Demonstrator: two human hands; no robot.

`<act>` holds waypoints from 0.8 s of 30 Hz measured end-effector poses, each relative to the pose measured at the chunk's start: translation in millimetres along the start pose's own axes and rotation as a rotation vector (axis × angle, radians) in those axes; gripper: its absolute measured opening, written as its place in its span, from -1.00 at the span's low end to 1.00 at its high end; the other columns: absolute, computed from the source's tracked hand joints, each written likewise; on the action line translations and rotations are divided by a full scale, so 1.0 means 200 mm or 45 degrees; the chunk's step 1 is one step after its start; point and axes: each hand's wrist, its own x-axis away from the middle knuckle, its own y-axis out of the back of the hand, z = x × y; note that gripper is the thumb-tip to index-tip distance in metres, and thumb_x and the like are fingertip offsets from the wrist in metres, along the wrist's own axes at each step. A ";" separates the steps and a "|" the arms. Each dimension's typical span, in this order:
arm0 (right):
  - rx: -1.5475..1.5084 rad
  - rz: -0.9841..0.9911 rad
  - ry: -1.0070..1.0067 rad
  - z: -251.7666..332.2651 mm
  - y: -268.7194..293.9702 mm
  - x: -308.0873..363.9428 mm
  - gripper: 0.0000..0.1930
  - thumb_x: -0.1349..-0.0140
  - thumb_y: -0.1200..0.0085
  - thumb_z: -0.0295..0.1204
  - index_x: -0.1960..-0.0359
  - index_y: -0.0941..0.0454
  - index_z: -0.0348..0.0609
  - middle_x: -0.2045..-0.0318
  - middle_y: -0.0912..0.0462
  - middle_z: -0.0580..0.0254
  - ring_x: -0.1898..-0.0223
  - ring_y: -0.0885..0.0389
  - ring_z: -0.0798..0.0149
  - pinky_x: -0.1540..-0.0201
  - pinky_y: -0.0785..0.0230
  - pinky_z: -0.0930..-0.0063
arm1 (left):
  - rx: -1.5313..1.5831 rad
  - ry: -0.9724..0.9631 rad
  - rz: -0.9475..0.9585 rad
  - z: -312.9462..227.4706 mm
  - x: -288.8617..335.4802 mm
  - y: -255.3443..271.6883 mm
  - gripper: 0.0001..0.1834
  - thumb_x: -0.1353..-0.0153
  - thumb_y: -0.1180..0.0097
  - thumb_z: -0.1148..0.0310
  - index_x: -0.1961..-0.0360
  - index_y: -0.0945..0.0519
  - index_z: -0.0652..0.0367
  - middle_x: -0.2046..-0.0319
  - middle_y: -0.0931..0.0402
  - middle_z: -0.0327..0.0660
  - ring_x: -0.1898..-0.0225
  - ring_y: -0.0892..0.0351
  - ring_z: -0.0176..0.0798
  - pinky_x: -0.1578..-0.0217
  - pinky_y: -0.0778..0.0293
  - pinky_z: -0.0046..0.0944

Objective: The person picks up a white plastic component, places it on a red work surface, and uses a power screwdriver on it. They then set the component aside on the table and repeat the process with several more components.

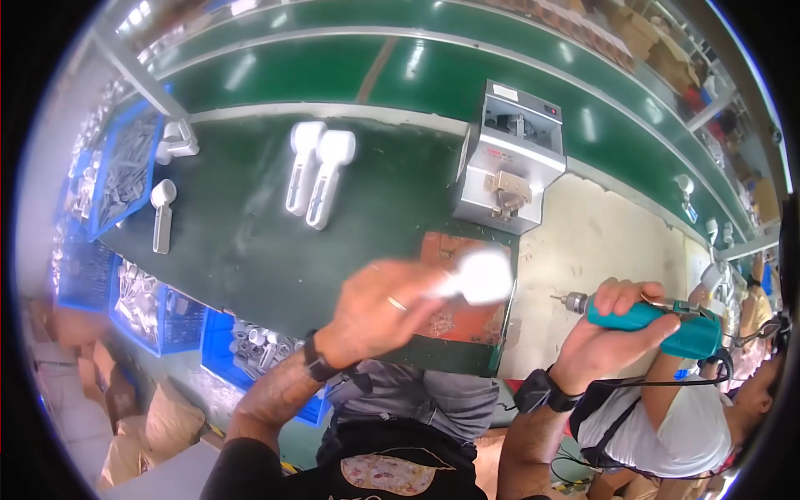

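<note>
My left hand (379, 308) is closed around a white round-headed plastic piece with a handle (486, 277). Motion blurs the piece, and the fingers cover most of its handle. It hangs over a reddish-brown mat (446, 323) at the bench's near edge. To the right, my right hand (596, 342) grips a teal electric screwdriver (654, 327), its bit pointing left toward the white piece but apart from it. Two similar white pieces (302, 167) lie side by side farther back on the green bench, and a single one (162, 217) is at the left.
Behind the mat stands a grey metal machine (508, 162). Blue crates of parts (125, 167) line the bench's left side, with a blue bin (250, 346) below its front edge. A pale board (600, 250) covers the right. Another person (667, 412) sits close at the right.
</note>
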 end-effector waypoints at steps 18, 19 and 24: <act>0.507 0.141 0.036 -0.37 0.16 -0.22 -0.69 -0.42 0.00 -0.24 0.10 -0.43 -0.29 0.57 -0.49 0.30 0.54 -0.44 0.42 0.50 -0.27 0.55 | -0.925 0.525 0.103 0.51 -0.13 0.19 -0.27 -0.18 -0.26 0.13 -0.33 -0.32 0.15 -0.33 -0.20 0.11 -0.35 -0.11 0.33 -0.29 -0.11 0.28; 0.501 0.134 0.047 -0.37 0.19 -0.21 -0.69 -0.42 0.00 -0.24 0.10 -0.43 -0.29 0.57 -0.49 0.30 0.54 -0.44 0.42 0.50 -0.27 0.55 | -0.928 0.511 0.098 0.52 -0.14 0.19 -0.27 -0.18 -0.26 0.13 -0.33 -0.32 0.15 -0.33 -0.20 0.11 -0.35 -0.11 0.33 -0.29 -0.11 0.28; 0.502 0.161 0.020 -0.35 0.22 -0.14 -0.61 -0.31 -0.14 -0.19 0.07 -0.43 -0.28 0.55 -0.53 0.27 0.53 -0.48 0.41 0.48 -0.27 0.55 | -0.914 0.426 0.084 0.46 -0.24 0.12 -0.39 -0.21 -0.21 0.28 -0.27 -0.38 0.18 -0.30 -0.26 0.04 -0.36 -0.14 0.27 -0.33 -0.09 0.17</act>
